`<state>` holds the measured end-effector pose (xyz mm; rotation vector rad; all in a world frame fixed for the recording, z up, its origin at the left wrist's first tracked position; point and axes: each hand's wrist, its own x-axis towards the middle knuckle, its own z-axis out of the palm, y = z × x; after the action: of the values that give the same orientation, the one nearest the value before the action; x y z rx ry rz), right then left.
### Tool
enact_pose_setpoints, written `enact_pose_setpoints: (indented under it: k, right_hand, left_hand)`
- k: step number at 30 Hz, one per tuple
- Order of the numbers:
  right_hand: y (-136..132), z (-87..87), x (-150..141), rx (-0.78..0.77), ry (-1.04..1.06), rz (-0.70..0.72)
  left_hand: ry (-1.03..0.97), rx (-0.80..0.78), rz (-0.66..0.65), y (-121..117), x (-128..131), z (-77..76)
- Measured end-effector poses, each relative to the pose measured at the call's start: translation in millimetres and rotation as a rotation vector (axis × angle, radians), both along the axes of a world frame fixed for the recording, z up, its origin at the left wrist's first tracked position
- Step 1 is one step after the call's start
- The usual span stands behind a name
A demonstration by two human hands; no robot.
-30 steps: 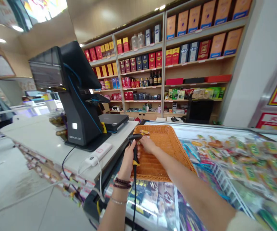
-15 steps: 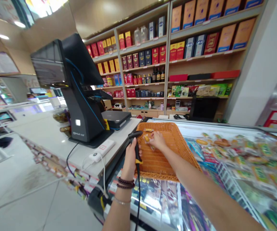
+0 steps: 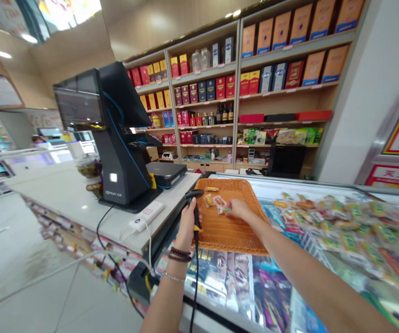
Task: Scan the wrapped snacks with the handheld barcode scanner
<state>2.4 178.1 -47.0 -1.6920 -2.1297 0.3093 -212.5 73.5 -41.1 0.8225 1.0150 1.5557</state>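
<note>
My left hand (image 3: 188, 224) is wrapped round the grip of a black handheld barcode scanner (image 3: 194, 203) with a yellow band; its cable hangs down. The scanner's head points at an orange wicker tray (image 3: 230, 229) lying on the glass top of a chest freezer. My right hand (image 3: 238, 209) reaches over the tray and pinches a small clear snack packet (image 3: 220, 203) with orange and green contents. Another small yellow packet (image 3: 211, 188) lies at the tray's far edge.
A black point-of-sale terminal (image 3: 116, 138) stands on the white counter (image 3: 64, 194) at left, with a white card reader (image 3: 146, 216) and a dark flat device (image 3: 166, 173) beside it. The freezer (image 3: 324, 222) holds several packaged foods. Shelves of boxes and bottles (image 3: 241, 83) line the back wall.
My right hand picked a snack packet up from the tray and drew it rightward in front of the scanner. My left hand kept the scanner in place. The view shifted a little.
</note>
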Motion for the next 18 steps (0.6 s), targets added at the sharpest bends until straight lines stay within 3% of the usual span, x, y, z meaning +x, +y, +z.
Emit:
enact_pose_setpoints:
  k: [3,6,8,13,18]
  right_hand:
    - [-0.4,1.9,24.8,0.041,-0.018,-0.013]
    - [-3.2,7.4,41.0,-0.037,0.104,0.040]
    - [-6.1,12.2,45.8,-0.085,0.375,0.122]
    - [-15.5,22.1,53.4,-0.226,1.275,0.255]
    - [-25.6,23.2,67.8,-0.247,1.540,0.190]
  left_hand:
    - [0.043,-0.034,0.057,-2.8,6.4,6.1]
    - [0.042,0.013,0.080,-8.7,14.3,14.7]
    - [0.048,0.048,0.048,-14.2,21.2,20.7]
    - [0.072,0.085,-0.135,-29.5,52.0,36.3]
    - [-0.017,0.170,-0.281,-41.9,93.3,51.6]
